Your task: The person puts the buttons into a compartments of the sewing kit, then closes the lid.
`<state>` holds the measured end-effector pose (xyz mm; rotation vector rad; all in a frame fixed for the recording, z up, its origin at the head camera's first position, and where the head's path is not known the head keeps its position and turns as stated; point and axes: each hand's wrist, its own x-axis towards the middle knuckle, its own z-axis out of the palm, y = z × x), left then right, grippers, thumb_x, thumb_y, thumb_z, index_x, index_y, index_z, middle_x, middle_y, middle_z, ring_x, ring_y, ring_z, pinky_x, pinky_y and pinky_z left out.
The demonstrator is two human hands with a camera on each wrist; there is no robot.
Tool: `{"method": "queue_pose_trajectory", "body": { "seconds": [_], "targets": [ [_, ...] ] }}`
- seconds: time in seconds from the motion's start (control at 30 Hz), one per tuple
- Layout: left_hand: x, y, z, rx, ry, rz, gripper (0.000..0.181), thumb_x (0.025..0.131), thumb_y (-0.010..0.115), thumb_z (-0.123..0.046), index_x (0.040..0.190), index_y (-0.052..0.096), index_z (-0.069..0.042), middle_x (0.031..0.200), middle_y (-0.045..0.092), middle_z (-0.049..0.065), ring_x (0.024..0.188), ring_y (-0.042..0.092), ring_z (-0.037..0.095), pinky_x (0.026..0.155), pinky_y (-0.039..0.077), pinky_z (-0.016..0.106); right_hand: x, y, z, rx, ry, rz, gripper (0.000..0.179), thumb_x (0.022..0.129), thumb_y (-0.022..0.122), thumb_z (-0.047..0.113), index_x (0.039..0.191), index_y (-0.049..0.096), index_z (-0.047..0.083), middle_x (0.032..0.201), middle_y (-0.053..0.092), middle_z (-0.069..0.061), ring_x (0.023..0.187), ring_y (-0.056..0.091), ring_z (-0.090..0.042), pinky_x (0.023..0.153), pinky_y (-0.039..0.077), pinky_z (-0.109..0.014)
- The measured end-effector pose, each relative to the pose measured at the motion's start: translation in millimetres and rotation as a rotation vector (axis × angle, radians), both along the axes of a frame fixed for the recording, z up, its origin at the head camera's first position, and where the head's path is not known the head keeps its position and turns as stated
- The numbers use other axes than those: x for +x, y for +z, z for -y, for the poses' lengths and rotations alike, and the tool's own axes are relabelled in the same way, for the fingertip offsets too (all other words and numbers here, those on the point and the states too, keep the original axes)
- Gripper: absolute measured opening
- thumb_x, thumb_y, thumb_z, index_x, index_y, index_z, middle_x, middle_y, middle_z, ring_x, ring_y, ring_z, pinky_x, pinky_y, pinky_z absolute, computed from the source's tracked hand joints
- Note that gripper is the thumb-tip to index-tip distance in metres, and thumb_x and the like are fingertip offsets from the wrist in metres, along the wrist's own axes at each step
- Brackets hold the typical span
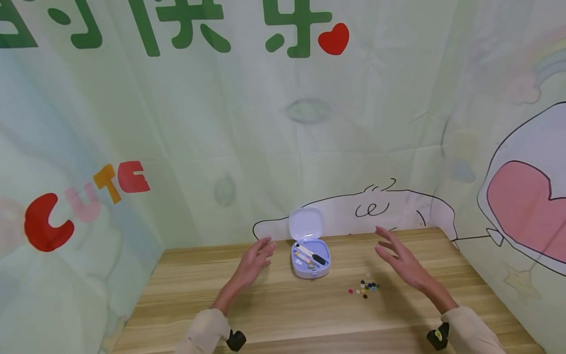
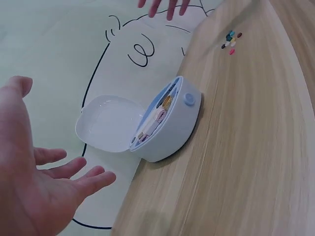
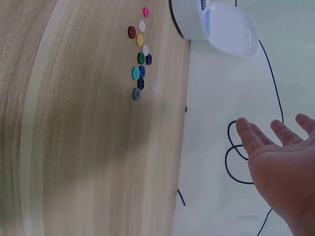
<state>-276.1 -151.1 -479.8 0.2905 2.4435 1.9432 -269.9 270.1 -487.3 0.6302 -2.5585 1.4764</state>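
A small pale-blue box (image 1: 305,274) stands on the table with its lid (image 1: 306,223) tipped back. Inside lie a slim white tool with a black end (image 1: 317,258) and some small pink and white items, partly overlapping. My left hand (image 1: 253,263) hovers to the left of the box, fingers spread and holding nothing. On the other side, my right hand (image 1: 403,263) is raised beyond the buttons, its fingers relaxed, with nothing in it. Several small colored buttons, among them a pink button (image 3: 146,12) and a turquoise button (image 3: 136,73), lie in a loose cluster right of the box.
The wooden table (image 1: 185,295) ends at a printed cloth backdrop (image 1: 221,123) that hangs behind it and along both sides. The box lid stands close to the backdrop. A dark wrist-worn device (image 1: 236,340) sits at the left cuff, and another dark device (image 1: 438,337) at the right.
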Motion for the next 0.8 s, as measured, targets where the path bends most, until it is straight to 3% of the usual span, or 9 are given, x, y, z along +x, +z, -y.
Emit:
{"method": "queue_pose_trajectory", "body": {
  "seconds": [0.1, 0.23, 0.33, 0.57, 0.8],
  "targets": [
    [-4.3, -5.5, -1.9, 0.137, 0.001, 0.083, 0.064, 0.108, 0.054, -0.039, 0.147, 0.044, 0.011, 0.144, 0.052, 0.030, 0.130, 0.053, 0.048, 0.103, 0.053, 0.050, -1.4, -3.1, -4.2, -0.072, 0.007, 0.032, 0.056, 0.113, 0.044, 0.023, 0.162, 0.025, 0.004, 0.161, 0.032, -0.026, 0.139, 0.040, -0.053, 0.107, 0.048, -0.057],
    [-9.6, -12.1, -7.3, 0.269, 0.002, 0.185, 0.061, 0.107, 0.054, -0.042, 0.138, 0.048, 0.010, 0.138, 0.050, 0.030, 0.124, 0.057, 0.047, 0.101, 0.054, 0.051, -3.5, -6.4, -8.3, -0.193, 0.028, 0.094, 0.052, 0.114, 0.039, 0.025, 0.159, 0.029, 0.000, 0.157, 0.036, -0.027, 0.133, 0.052, -0.023, 0.105, 0.052, -0.038],
    [-14.5, -18.0, -11.7, 0.334, -0.008, 0.243, 0.058, 0.107, 0.054, -0.041, 0.132, 0.047, 0.011, 0.135, 0.049, 0.030, 0.115, 0.062, 0.041, 0.098, 0.056, 0.051, -5.5, -9.6, -9.2, -0.249, 0.014, 0.141, 0.052, 0.114, 0.041, 0.029, 0.156, 0.034, -0.001, 0.153, 0.039, -0.027, 0.122, 0.056, -0.006, 0.103, 0.054, -0.037],
    [-23.1, -31.5, -21.1, 0.369, -0.036, 0.346, 0.058, 0.109, 0.049, -0.035, 0.133, 0.043, 0.018, 0.137, 0.047, 0.038, 0.118, 0.060, 0.049, 0.097, 0.057, 0.048, -8.5, -24.1, -10.0, -0.358, -0.025, 0.247, 0.054, 0.112, 0.049, 0.032, 0.149, 0.039, -0.005, 0.145, 0.040, -0.033, 0.120, 0.056, -0.038, 0.094, 0.058, -0.033],
    [-28.9, -40.1, -34.9, 0.327, -0.008, 0.427, 0.054, 0.108, 0.052, -0.030, 0.132, 0.047, 0.018, 0.133, 0.053, 0.036, 0.116, 0.061, 0.051, 0.097, 0.056, 0.052, -6.2, -33.3, -8.3, -0.380, -0.049, 0.291, 0.059, 0.111, 0.049, 0.034, 0.152, 0.035, -0.008, 0.145, 0.040, -0.033, 0.118, 0.058, -0.035, 0.093, 0.059, -0.032]
  ]
}}
